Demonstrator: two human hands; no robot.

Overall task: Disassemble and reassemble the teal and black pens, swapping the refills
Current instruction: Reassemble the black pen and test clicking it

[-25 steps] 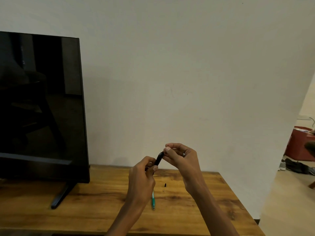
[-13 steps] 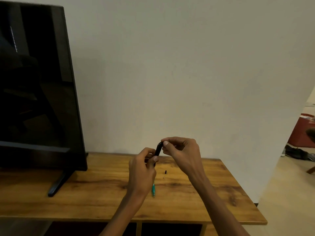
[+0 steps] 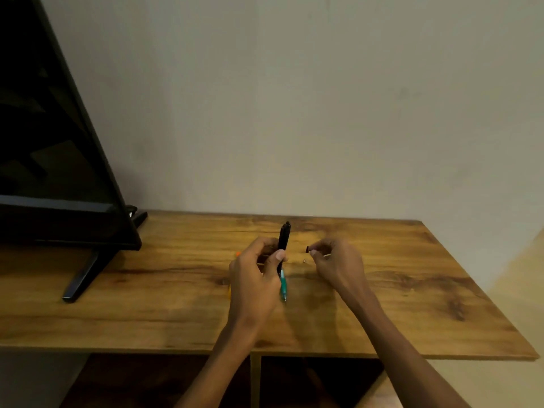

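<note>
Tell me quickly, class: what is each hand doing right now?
Left hand: grips the black pen upright.
Right hand: pinches a small black piece at its fingertips.

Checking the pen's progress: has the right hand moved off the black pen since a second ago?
Yes. The right hand left the black pen, going rightward and down toward the table.

A home living room. A black flat-screen television (image 3: 56,142) stands on a low wood-grain cabinet (image 3: 176,290) against a plain beige wall (image 3: 294,98).
</note>
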